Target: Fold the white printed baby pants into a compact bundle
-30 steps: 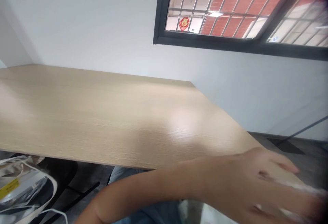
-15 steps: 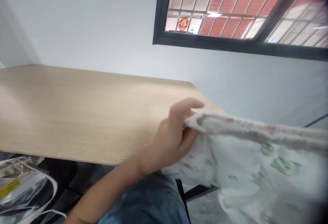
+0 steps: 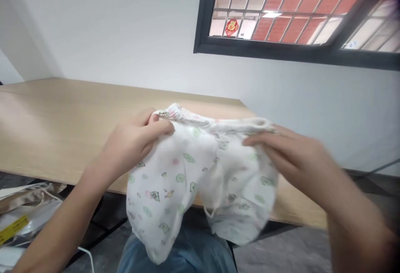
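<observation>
A pair of white shorts (image 3: 184, 173) with small green and pink cartoon prints hangs in front of me by its gathered elastic waistband. My left hand (image 3: 133, 137) pinches one end of the waistband, thumb on the near side. At the other end, my right hand (image 3: 289, 150) grips the waistband too, slightly blurred by motion. Both legs of the shorts dangle past the front edge of the wooden table (image 3: 62, 127), over my lap.
Against the white wall (image 3: 125, 27) stands the table, below a dark-framed window (image 3: 250, 48) with metal bars. At lower left, beneath the table edge, lie bags with a yellow label (image 3: 14, 229) and a white cord (image 3: 87, 256).
My right hand has come into view holding the waistband. The shorts have swung from the right to the middle, and my left hand has moved left with them.
</observation>
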Demonstrator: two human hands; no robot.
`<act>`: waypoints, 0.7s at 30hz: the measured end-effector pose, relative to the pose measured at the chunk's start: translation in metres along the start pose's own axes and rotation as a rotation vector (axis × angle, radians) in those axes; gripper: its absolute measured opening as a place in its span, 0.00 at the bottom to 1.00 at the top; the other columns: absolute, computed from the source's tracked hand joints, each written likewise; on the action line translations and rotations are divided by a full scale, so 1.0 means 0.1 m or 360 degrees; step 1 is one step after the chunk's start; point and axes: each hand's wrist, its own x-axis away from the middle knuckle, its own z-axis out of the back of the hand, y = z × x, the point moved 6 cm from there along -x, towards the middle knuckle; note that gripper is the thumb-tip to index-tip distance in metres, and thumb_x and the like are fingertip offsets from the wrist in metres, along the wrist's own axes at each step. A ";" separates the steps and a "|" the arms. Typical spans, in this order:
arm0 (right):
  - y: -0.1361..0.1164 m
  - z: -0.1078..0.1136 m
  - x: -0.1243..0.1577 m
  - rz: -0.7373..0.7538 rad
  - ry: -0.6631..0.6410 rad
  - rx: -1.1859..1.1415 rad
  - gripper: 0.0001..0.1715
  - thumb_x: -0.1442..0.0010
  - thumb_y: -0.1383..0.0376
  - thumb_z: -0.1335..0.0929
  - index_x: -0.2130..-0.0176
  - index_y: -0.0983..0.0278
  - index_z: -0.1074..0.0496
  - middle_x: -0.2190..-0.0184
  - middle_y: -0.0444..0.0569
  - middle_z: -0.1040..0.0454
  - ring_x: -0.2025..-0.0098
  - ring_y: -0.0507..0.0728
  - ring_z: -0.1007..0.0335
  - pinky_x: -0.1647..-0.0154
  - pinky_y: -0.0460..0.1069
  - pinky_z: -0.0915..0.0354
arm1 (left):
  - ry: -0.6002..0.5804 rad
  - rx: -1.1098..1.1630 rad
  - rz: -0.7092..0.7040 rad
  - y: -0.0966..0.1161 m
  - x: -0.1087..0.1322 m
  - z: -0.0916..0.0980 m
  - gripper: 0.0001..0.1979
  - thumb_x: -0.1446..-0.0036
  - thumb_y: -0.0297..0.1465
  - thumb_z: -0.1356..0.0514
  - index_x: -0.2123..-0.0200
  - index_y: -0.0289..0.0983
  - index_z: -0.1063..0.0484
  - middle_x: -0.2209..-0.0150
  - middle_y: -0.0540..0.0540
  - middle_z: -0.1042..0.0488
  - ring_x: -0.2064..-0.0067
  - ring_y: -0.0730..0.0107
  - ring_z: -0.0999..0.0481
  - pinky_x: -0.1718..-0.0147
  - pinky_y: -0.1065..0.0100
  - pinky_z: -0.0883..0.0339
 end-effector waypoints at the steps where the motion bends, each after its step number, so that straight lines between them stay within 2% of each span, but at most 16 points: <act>1: 0.04 -0.19 -0.11 0.0042 -0.0134 0.0036 0.17 0.41 0.65 0.42 0.63 0.49 0.27 0.63 0.44 0.28 0.62 0.58 0.31 0.65 0.52 0.35 | -0.0165 -0.0064 0.0104 -0.09 0.01 -0.13 0.14 0.44 0.25 0.55 0.65 0.40 0.30 0.71 0.49 0.37 0.72 0.72 0.37 0.76 0.71 0.46; 4: 0.32 -0.77 -0.34 -0.0048 -0.0540 0.0236 0.23 0.46 0.76 0.43 0.60 0.56 0.27 0.58 0.44 0.28 0.59 0.58 0.31 0.63 0.51 0.36 | -0.0635 -0.0188 0.0346 -0.39 0.02 -0.60 0.16 0.44 0.23 0.55 0.62 0.39 0.30 0.66 0.48 0.35 0.71 0.71 0.35 0.75 0.70 0.44; 6: 0.54 -1.07 -0.46 -0.0133 -0.0700 0.0395 0.27 0.47 0.79 0.45 0.59 0.59 0.28 0.57 0.45 0.28 0.58 0.58 0.32 0.61 0.52 0.38 | -0.0819 -0.0198 0.0384 -0.55 -0.03 -0.93 0.17 0.43 0.22 0.56 0.60 0.39 0.30 0.63 0.47 0.33 0.68 0.70 0.32 0.71 0.70 0.41; 10: 0.95 -1.45 -0.68 -0.0314 -0.0819 0.0470 0.30 0.48 0.82 0.45 0.56 0.60 0.29 0.53 0.48 0.31 0.52 0.62 0.36 0.57 0.55 0.40 | -0.0979 -0.0161 0.0407 -0.82 -0.24 -1.55 0.10 0.38 0.31 0.48 0.56 0.35 0.32 0.57 0.44 0.31 0.59 0.67 0.30 0.61 0.63 0.33; 13: 1.24 -1.64 -0.80 -0.0402 -0.0846 0.0398 0.30 0.51 0.81 0.42 0.53 0.61 0.29 0.50 0.49 0.32 0.51 0.63 0.36 0.56 0.55 0.38 | -0.1046 -0.0139 0.0466 -0.96 -0.41 -1.90 0.15 0.40 0.35 0.44 0.52 0.34 0.35 0.54 0.43 0.32 0.57 0.65 0.29 0.59 0.58 0.32; 15: 1.41 -1.71 -0.84 -0.0444 -0.0825 0.0332 0.31 0.51 0.80 0.41 0.51 0.61 0.30 0.49 0.50 0.33 0.51 0.62 0.36 0.55 0.53 0.38 | -0.1034 -0.0122 0.0497 -1.01 -0.48 -2.04 0.15 0.40 0.35 0.45 0.51 0.34 0.35 0.52 0.42 0.33 0.55 0.64 0.30 0.58 0.57 0.32; 17: 1.54 -1.72 -0.84 -0.0483 -0.0780 0.0266 0.29 0.50 0.79 0.41 0.50 0.63 0.30 0.49 0.50 0.33 0.51 0.60 0.36 0.54 0.50 0.37 | -0.1000 -0.0100 0.0513 -1.04 -0.49 -2.09 0.16 0.40 0.35 0.45 0.50 0.35 0.36 0.51 0.42 0.34 0.54 0.62 0.30 0.56 0.56 0.33; 19: 1.60 -1.67 -0.81 -0.0525 -0.0713 0.0215 0.27 0.47 0.77 0.42 0.51 0.65 0.30 0.50 0.53 0.33 0.51 0.59 0.35 0.53 0.49 0.38 | -0.0989 -0.0069 0.0518 -1.04 -0.38 -2.05 0.17 0.40 0.35 0.45 0.49 0.35 0.37 0.50 0.42 0.35 0.53 0.62 0.31 0.56 0.55 0.34; 21: 1.51 -1.60 -0.76 -0.0543 -0.0620 0.0174 0.25 0.44 0.75 0.44 0.50 0.67 0.31 0.49 0.55 0.34 0.48 0.59 0.37 0.51 0.50 0.39 | -0.1011 -0.0026 0.0500 -0.98 -0.20 -1.95 0.17 0.39 0.36 0.46 0.49 0.35 0.37 0.49 0.41 0.35 0.52 0.61 0.31 0.55 0.54 0.35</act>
